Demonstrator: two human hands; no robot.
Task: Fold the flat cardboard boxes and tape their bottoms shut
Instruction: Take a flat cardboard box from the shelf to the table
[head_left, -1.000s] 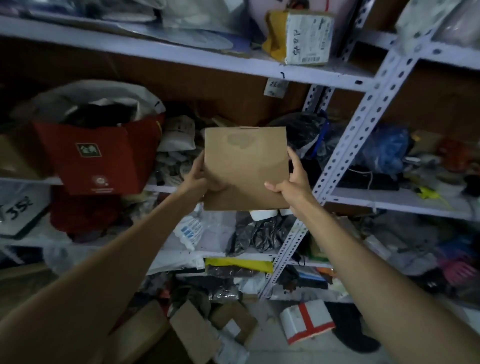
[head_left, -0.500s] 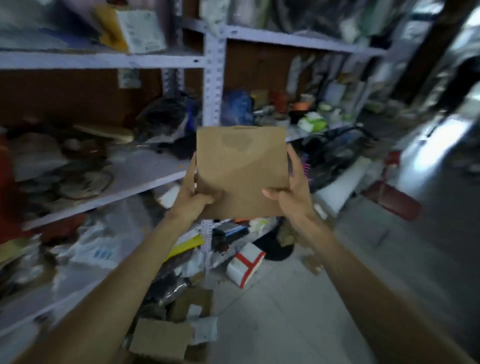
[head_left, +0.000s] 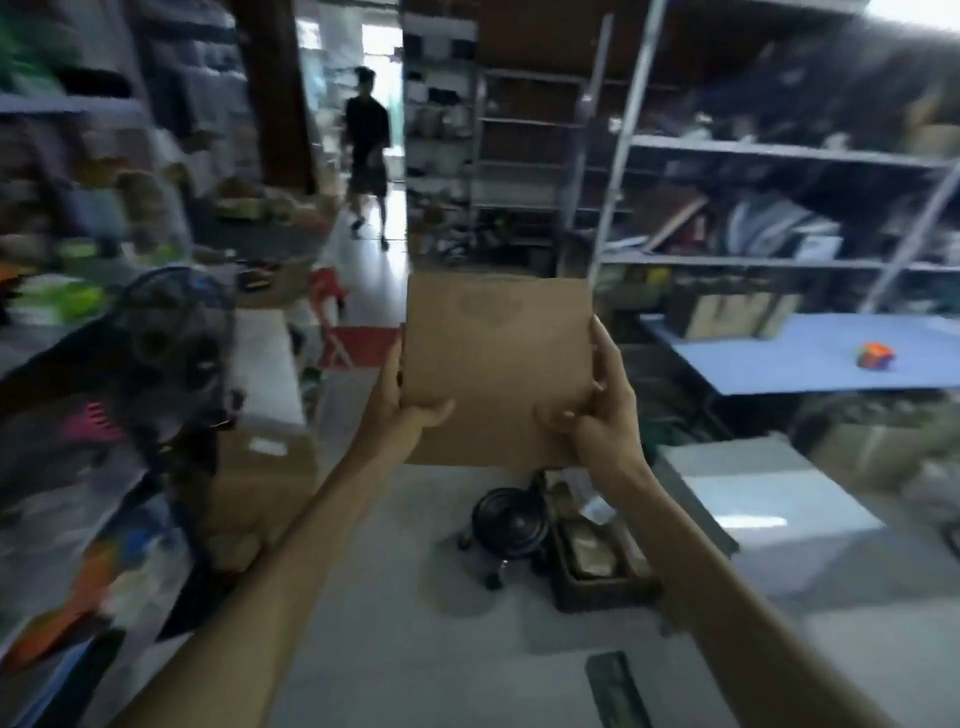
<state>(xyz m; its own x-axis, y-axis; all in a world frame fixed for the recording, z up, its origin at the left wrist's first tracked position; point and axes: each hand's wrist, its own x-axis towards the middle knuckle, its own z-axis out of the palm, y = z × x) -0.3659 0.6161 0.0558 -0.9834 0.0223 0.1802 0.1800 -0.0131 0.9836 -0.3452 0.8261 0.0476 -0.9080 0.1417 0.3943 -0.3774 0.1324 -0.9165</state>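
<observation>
Task item: a flat, square, brown cardboard box (head_left: 496, 364) is held upright in the air at the middle of the view, its broad face towards the camera. A faint darker smudge shows near its top edge.
Left hand: the left hand (head_left: 402, 410) holds the box's lower left edge, with the thumb laid across the front face and the fingers out of sight behind it.
Right hand: the right hand (head_left: 605, 415) holds the lower right edge, the thumb on the front face near the corner and the fingers running up along the right side.
Below the box: grey floor (head_left: 395, 649), with a round black object (head_left: 509, 522) just beside a dark crate (head_left: 592, 561).
Right side: a blue tabletop (head_left: 810, 358) carries a small multicoloured object (head_left: 875, 356), too blurred to name. Pale metal shelving racks (head_left: 779, 150) stand behind it.
Left side: a black floor fan (head_left: 176, 338) stands near a large brown cardboard carton (head_left: 260, 483), among blurred, cluttered shelves.
Background: a person in dark clothes (head_left: 368, 150) stands well apart in a bright doorway.
</observation>
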